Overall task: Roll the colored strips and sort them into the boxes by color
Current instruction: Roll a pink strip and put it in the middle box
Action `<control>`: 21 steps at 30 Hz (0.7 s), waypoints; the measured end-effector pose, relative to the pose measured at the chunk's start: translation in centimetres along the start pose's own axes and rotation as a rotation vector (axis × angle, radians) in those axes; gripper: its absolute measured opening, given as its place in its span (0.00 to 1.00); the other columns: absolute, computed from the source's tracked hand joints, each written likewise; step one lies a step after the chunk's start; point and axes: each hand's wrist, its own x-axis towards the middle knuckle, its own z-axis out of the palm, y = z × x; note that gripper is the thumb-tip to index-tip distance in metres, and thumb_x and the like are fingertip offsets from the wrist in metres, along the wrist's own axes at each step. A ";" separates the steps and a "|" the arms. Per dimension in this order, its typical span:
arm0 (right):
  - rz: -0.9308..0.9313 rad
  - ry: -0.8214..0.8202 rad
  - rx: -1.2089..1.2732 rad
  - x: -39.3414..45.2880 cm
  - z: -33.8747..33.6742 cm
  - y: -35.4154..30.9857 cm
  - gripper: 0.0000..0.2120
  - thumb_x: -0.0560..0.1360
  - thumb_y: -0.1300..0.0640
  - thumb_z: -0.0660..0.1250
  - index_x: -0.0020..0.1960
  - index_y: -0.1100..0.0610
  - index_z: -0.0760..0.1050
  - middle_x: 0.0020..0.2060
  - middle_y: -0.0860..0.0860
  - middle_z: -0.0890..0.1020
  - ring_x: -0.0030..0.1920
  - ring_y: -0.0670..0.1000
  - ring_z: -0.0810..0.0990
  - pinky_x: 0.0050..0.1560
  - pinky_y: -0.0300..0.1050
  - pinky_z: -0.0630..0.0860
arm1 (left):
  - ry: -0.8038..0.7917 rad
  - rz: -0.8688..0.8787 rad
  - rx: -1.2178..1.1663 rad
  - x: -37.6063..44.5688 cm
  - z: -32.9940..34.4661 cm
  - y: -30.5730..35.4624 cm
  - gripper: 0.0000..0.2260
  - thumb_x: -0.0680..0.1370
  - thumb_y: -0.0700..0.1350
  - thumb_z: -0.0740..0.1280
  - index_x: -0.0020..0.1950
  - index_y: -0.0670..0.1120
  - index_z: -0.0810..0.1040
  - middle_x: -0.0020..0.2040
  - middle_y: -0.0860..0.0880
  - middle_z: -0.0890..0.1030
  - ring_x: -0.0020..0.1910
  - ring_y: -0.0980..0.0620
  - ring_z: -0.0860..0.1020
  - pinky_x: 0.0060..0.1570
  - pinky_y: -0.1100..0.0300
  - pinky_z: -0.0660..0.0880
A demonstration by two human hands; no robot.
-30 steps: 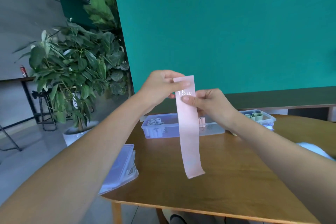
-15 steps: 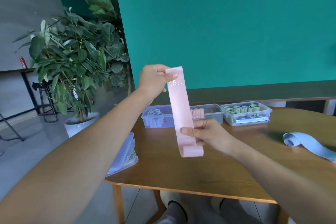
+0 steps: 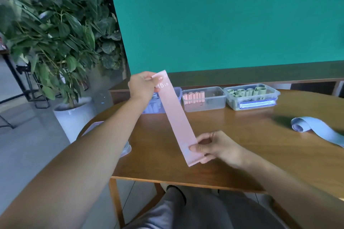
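**Pink strip held taut, roll not yet begun: where it could slip**

Head view: the pink strip [image 3: 176,117] is stretched in the air above the tabletop [image 3: 232,154], slanting from upper left to lower right. The left hand [image 3: 143,87] pinches its top end beside the printed "15 LB" mark; the right hand [image 3: 216,147] pinches the lower end between thumb and curled fingers. The hands are well apart, each clamped on one end of the strip.

At the far edge stand three clear boxes. The middle box [image 3: 214,106] holds pink rolls, so it is the likely target. The right box [image 3: 251,102] holds green rolls. The left box [image 3: 178,93] is mostly hidden behind the strip and the left hand; its contents look bluish, though I cannot tell for sure. A blue strip [image 3: 316,130], partly curled, lies on the tabletop to the right.

Risks, as I judge them:
- The strip looks elastic; if either pinch loosens under tension, the freed end may snap away.
- Starting the roll crooked from the lower end would probably give a coned, loose roll that springs open in the box.
- Rolling in mid-air gives no support, so the coil may unwind when the left hand lets go.
- The boxes stand close together, so a careless drop could land in the wrong one.
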 end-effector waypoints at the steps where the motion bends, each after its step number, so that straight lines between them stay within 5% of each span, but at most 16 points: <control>1: 0.023 -0.021 0.002 0.0 -0.2 0.3 0.11 0.73 0.58 0.76 0.54 0.62 0.84 0.48 0.53 0.88 0.47 0.54 0.88 0.43 0.43 0.84 | 0.008 -0.003 0.008 0.2 0.1 -0.5 0.04 0.73 0.40 0.78 0.44 0.45 0.85 0.40 0.47 0.84 0.29 0.55 0.81 0.43 0.49 0.84; 7: 0.038 -0.051 0.025 -0.6 -0.8 1.4 0.15 0.71 0.60 0.78 0.57 0.62 0.82 0.50 0.57 0.87 0.48 0.57 0.87 0.43 0.44 0.84 | -0.016 -0.054 0.109 0.6 1.2 -4.7 0.04 0.74 0.41 0.77 0.46 0.46 0.84 0.41 0.48 0.84 0.27 0.58 0.81 0.44 0.52 0.84; 13: 0.035 -0.015 -0.057 0.0 -0.3 1.7 0.28 0.70 0.62 0.79 0.65 0.52 0.71 0.51 0.58 0.84 0.42 0.59 0.87 0.39 0.47 0.84 | -0.036 -0.115 0.184 0.1 3.0 -9.2 0.03 0.75 0.42 0.76 0.47 0.45 0.84 0.41 0.47 0.83 0.38 0.45 0.84 0.45 0.51 0.83; 21: -0.080 -0.052 -0.108 2.2 0.4 2.3 0.17 0.70 0.60 0.79 0.56 0.53 0.79 0.46 0.56 0.86 0.40 0.56 0.87 0.30 0.43 0.80 | -0.057 -0.158 0.243 0.2 4.9 -15.0 0.07 0.74 0.45 0.76 0.39 0.53 0.81 0.37 0.56 0.82 0.41 0.47 0.83 0.48 0.53 0.82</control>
